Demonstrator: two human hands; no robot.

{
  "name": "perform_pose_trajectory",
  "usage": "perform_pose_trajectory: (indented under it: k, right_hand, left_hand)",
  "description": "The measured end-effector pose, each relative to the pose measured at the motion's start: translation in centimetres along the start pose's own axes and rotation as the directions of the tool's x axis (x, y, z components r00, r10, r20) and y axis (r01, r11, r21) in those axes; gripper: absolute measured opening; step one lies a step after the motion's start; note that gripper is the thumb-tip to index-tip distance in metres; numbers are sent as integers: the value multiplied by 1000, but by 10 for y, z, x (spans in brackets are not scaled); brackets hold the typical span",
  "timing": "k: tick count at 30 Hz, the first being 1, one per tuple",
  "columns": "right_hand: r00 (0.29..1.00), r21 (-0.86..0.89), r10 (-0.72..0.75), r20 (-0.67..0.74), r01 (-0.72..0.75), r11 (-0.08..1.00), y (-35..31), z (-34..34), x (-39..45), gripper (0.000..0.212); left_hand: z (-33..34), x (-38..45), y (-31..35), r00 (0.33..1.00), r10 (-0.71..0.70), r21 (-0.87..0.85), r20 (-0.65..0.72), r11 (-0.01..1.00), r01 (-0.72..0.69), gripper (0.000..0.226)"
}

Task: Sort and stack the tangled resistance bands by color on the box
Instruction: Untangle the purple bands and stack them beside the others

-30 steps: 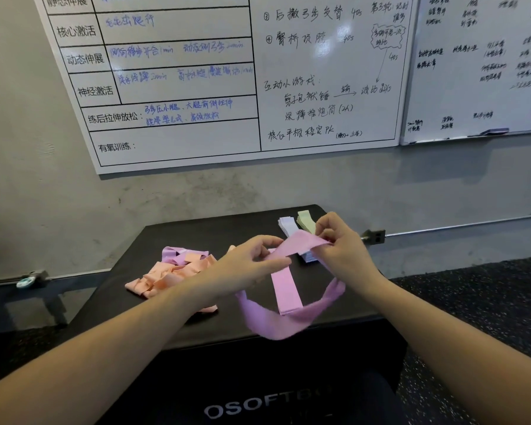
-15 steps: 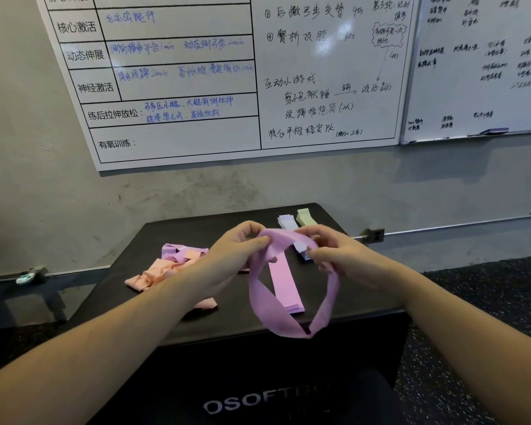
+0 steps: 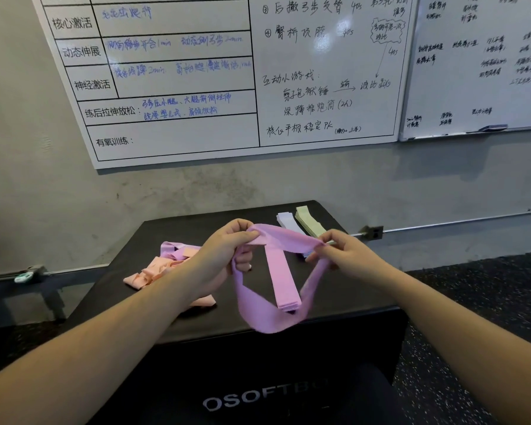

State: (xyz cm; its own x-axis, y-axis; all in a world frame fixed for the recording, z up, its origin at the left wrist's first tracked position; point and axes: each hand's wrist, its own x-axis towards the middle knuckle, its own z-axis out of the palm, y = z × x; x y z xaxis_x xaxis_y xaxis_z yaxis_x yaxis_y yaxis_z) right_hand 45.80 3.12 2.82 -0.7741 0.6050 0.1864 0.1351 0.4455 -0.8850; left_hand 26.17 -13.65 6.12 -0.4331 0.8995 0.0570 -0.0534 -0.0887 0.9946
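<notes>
Much of the left hand's [image 3: 224, 250] fingers is hidden behind the pink band [image 3: 267, 314] it grips at the top; the right hand [image 3: 344, 253] pinches the same loop's other upper end, so it hangs between both hands above the black box [image 3: 196, 326]. Behind the loop lies a flat pink stack [image 3: 281, 277]. Beyond the right hand sit a lavender stack [image 3: 287, 220] and a pale green stack [image 3: 307, 220], their near ends covered. Left of the left hand lies a tangled heap [image 3: 163, 265] of peach and lilac bands. The box's white lettering is cut off. Whiteboards [image 3: 172, 127] hang on a rough grey wall.
</notes>
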Motion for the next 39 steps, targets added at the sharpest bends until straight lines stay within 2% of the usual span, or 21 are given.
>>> perform_pose_trajectory:
  k: [3,5,9,11,16,20,24,27,29,31,33,36,37,39]
  right_hand:
    - [995,74,4,-98,3,997,1,0,2,6]
    - [995,181,29,-98,-10,983,1,-1,2,15]
    - [997,515,56,56,-77,854,-5,-10,-2,29]
    - [989,617,54,136,-127,776,-9,-13,-4,34]
    - [956,592,66,284,-229,772,-9,-22,-5,35]
    - [962,592,23,273,-187,784,-6,-26,-7,40]
    - [988,625,31,152,-120,772,-13,-21,-6,30]
    - [998,642,33,57,-62,764,-21,-17,-2,28]
    - [999,637,48,19,-49,769,-25,-15,1,27]
    - [999,612,48,0,-38,790,-29,-13,2,26]
    - [1000,594,25,6,-23,804,-33,-10,3,26]
    - [1000,568,8,22,-18,823,-38,-6,2,32]
    - [1000,558,4,24,-17,830,-39,-5,2,34]
    - [1000,539,-1,21,-10,842,-39,-3,1,31]
  left_hand:
    - [-3,-1,-4,999,-13,102,-29,995,15,15]
    - [-6,-2,-6,999,12,197,-39,980,-4,15]
    - [-10,-3,-11,993,109,443,-50,893,-76,13]
    - [-6,-3,-15,979,177,493,-101,864,-105,11]
    - [-7,5,-22,952,202,439,-232,895,-83,6]
    - [-6,9,-24,959,153,331,-239,941,-68,10]
    - [3,8,-27,991,72,252,-109,967,-42,23]
    - [12,1,-26,999,-20,401,35,916,5,36]
    - [16,-1,-25,981,-97,487,169,874,2,47]
    - [21,-2,-25,949,-140,468,283,884,-10,59]
    - [30,0,-24,941,-135,401,311,916,-2,62]
    - [49,4,-20,969,-75,346,236,938,-11,65]
    - [54,6,-19,978,-30,333,205,942,-41,62]
    - [59,8,-19,987,71,317,144,942,-114,36]
